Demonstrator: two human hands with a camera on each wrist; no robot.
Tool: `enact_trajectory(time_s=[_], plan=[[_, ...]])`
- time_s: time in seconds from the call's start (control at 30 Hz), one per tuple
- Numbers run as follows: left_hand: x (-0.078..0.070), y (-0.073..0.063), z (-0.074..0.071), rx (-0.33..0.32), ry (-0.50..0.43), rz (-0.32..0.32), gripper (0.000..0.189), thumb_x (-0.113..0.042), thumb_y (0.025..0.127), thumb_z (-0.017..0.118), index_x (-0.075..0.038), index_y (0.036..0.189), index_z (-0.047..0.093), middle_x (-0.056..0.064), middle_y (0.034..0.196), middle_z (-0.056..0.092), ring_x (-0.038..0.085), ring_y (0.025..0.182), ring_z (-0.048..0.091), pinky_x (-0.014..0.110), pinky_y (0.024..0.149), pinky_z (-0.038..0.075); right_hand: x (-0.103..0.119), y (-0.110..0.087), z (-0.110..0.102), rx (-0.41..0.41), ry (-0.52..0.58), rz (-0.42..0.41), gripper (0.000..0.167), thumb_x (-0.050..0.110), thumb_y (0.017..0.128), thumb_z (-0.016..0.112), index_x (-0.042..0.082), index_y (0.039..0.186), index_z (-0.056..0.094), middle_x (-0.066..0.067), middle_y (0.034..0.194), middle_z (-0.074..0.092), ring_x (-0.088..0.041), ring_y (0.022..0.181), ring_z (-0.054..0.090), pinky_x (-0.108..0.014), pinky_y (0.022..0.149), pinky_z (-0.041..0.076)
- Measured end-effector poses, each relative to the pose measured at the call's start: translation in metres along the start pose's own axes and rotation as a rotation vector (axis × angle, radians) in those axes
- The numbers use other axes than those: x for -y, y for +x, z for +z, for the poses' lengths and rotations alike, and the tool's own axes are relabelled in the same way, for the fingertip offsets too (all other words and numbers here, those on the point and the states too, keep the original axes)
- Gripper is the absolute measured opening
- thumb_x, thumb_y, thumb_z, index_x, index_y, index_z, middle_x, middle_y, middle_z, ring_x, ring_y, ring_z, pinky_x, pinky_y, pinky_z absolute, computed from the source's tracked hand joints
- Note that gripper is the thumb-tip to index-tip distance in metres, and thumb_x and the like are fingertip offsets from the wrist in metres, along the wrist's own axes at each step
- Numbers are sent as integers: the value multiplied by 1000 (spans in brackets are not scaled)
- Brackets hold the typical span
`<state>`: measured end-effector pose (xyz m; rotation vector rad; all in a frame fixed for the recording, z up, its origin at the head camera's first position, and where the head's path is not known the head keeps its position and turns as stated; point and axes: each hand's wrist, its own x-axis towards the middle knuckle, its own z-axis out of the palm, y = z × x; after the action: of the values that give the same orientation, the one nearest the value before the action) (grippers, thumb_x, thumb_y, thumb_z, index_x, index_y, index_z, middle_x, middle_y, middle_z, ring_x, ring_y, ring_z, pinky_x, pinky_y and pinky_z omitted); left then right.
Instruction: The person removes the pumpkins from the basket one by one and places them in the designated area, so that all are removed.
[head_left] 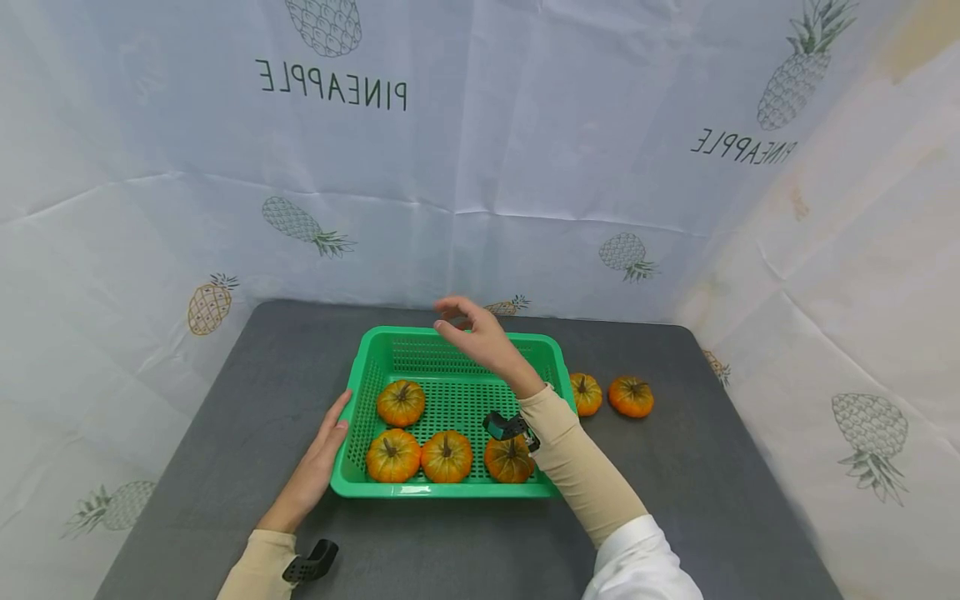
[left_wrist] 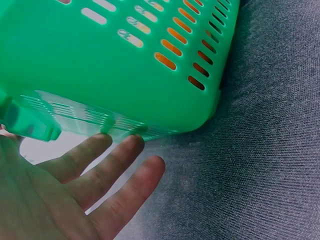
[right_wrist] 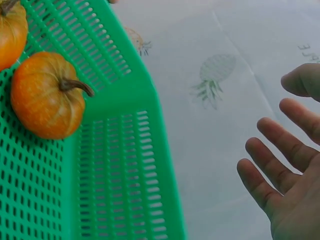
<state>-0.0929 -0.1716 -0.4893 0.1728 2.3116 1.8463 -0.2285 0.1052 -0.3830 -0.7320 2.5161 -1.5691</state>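
Note:
A green plastic basket (head_left: 465, 490) with slotted walls stands on the dark table. Inside lie several small orange pumpkins (head_left: 401, 403), most along its near side; one pumpkin (head_left: 509, 460) there is partly covered by the right wrist. My left hand (head_left: 318, 462) rests against the basket's left side; in the left wrist view its fingers (left_wrist: 112, 160) are extended beside the slotted wall. Over the basket's far part hangs my right hand (head_left: 480, 333), holding nothing. The right wrist view shows its fingers (right_wrist: 282, 145) spread loosely, apart from the basket and the pumpkin (right_wrist: 47, 95).
Two more pumpkins sit on the table right of the basket: one pumpkin (head_left: 586, 394) close to its wall, another pumpkin (head_left: 631, 397) farther right. A white cloth (head_left: 525, 150) printed with pineapples hangs behind and beside the grey table (head_left: 720, 500).

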Motion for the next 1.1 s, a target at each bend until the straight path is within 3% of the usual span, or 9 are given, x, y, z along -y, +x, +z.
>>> enact_trajectory(time_s=[0.3,0.63,0.9,1.1], plan=[[0,-1,-1,-1,2,0,57,-37,113,28,-28,165,6,14,172,-1,46,156,3,78,115,10,-4,2,20,52,-1,-5,35,24,105,57,16,139,57,-7,143,57,-30,132,53,-41,105,49],[2,-1,-1,-3,-1,-4,57,-39,113,27,-30,165,6,13,172,0,44,156,4,77,116,10,-12,4,36,126,40,8,42,23,105,57,5,144,52,-17,149,50,-38,137,48,-48,109,45],[0,-1,-1,-2,1,-21,57,-41,113,27,-31,165,6,12,172,0,44,156,5,76,116,10,-16,9,47,158,10,27,45,25,105,58,7,145,51,-10,150,50,-36,137,48,-46,107,47],[0,-2,-1,2,-2,-27,57,-42,112,26,-33,165,6,11,172,-1,43,156,6,77,116,11,-19,12,54,303,-75,28,52,24,103,60,7,150,46,-12,156,43,-37,146,39,-55,116,40]])
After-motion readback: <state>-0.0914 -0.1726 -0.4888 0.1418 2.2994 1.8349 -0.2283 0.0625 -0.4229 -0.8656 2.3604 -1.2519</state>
